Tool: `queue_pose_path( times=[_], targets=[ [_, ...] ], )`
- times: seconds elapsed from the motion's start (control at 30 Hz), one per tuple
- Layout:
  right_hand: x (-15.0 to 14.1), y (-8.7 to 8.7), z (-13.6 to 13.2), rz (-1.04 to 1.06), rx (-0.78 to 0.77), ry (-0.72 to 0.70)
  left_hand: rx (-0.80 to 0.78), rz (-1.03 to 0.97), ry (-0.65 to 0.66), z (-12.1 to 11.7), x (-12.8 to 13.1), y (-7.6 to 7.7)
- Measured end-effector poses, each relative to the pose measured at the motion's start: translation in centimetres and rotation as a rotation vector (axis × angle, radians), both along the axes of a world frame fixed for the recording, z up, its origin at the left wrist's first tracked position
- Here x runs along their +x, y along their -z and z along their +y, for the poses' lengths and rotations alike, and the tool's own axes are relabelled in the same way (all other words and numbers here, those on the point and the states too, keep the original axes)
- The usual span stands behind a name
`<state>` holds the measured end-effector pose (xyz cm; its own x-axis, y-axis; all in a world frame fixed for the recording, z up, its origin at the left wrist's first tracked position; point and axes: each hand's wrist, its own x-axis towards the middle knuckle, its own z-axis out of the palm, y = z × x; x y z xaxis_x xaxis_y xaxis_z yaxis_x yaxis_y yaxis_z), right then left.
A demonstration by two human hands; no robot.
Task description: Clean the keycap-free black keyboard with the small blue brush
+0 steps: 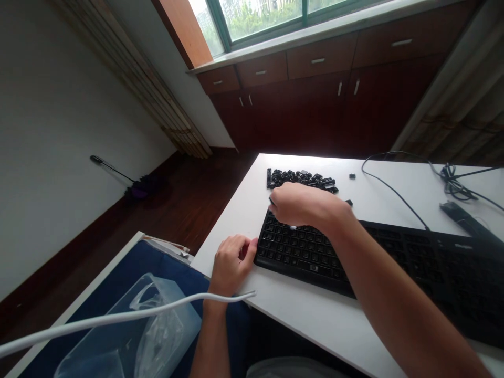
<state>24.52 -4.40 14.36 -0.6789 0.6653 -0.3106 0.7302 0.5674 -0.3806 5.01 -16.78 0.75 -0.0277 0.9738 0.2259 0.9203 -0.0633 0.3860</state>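
Note:
A black keyboard (299, 247) with its keycaps removed over the left part lies on the white table. My left hand (232, 260) rests at its left end, fingers curled and thumb pressed against the keyboard's edge. Over the upper left corner of the keyboard is my right hand (295, 203), closed. A small dark bit shows at its fingertips and a small white bit below the palm; what it holds is mostly hidden. Just behind that hand lies a pile of loose black keycaps (299, 177), partly covered by it.
A stray keycap (352, 176) and a coiled black cable (452, 181) lie towards the back right, near a dark flat piece (468, 220). A white cord (129, 315) crosses the lower left, before a translucent plastic box (173, 336) on dark blue cloth.

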Motion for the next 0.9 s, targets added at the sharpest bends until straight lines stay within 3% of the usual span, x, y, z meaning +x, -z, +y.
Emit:
queue_pose_path(
  times=[0.1, 0.17, 0.23, 0.5, 0.63, 0.77, 0.9],
  targets=[
    [-0.7, 0.7, 0.6, 0.222, 0.047, -0.122, 0.006, 0.002, 0.002, 0.0, 0.0, 0.0],
    [-0.6, 0.8, 0.7, 0.243, 0.121, -0.098, 0.006, 0.0, 0.004, 0.0, 0.0, 0.0],
    [0.1, 0.5, 0.7, 0.166, 0.156, -0.041, 0.003, -0.001, 0.002, 0.0, 0.0, -0.1],
    [4.4, -2.2, 0.4, -0.067, 0.052, 0.181, -0.005, -0.02, -0.006, 0.0, 0.1, -0.3],
    [4.1, -1.7, 0.8, -0.157, -0.07, 0.223, -0.007, -0.014, -0.01, 0.0, 0.2, -0.3],
    [3.1, -0.4, 1.6, -0.1, -0.103, 0.152, 0.009, -0.012, -0.01, 0.0, 0.3, -0.3],
    [3.1, -0.4, 1.8, 0.161, -0.07, 0.009, 0.008, -0.01, -0.014, 0.0, 0.3, -0.2]
  ],
)
